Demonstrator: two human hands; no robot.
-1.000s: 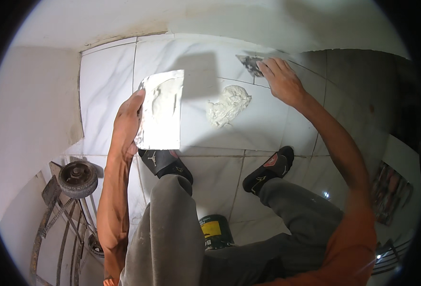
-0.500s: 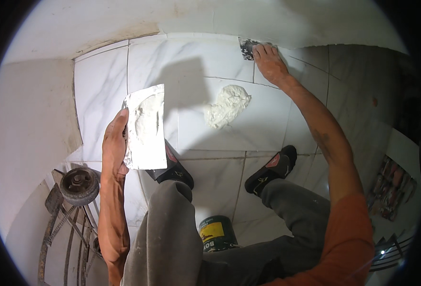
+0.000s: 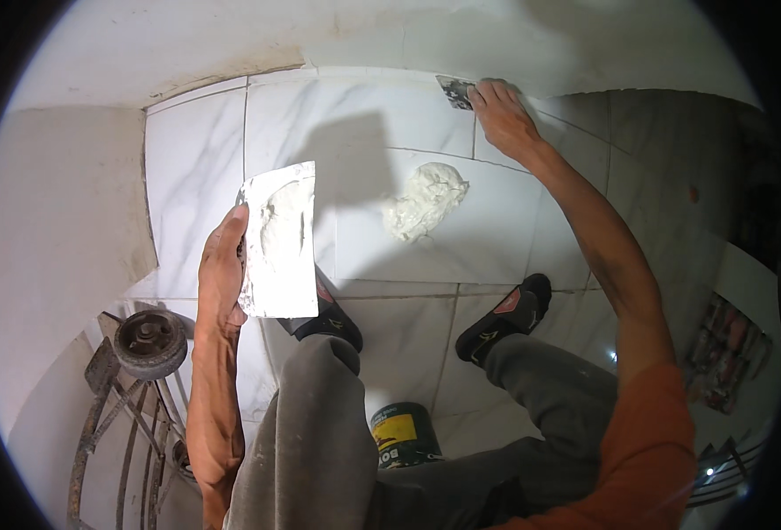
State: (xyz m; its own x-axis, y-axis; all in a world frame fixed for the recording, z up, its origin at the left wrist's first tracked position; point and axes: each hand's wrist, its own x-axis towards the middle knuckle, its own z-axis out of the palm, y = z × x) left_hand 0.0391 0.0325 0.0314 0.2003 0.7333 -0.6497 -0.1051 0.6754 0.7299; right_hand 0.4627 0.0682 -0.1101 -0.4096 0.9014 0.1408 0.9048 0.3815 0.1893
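Note:
My left hand (image 3: 224, 261) grips a rectangular board (image 3: 280, 238) at its left edge; white paste coats the board's face. My right hand (image 3: 505, 115), reaching forward, is closed on a stained putty knife (image 3: 452, 90) at the foot of the back wall (image 3: 390, 49). Between my hands, lower than the board, a lumpy mound of white paste (image 3: 426, 199) lies on a white rectangular slab or tile (image 3: 488, 238). The slab rests on a white marbled tile floor (image 3: 192, 177).
My dark slides (image 3: 505, 318) stand on the floor. A dark bucket with a yellow label (image 3: 395, 428) is between my legs. A rusty wheeled trolley (image 3: 147, 344) stands at lower left against the wall. Tools or similar small items (image 3: 717, 349) lie at right beside a wire rack (image 3: 726, 468).
My right hand and knife have moved up to the wall's base since a second ago, then stayed about there. My left hand and board have shifted lower, toward me.

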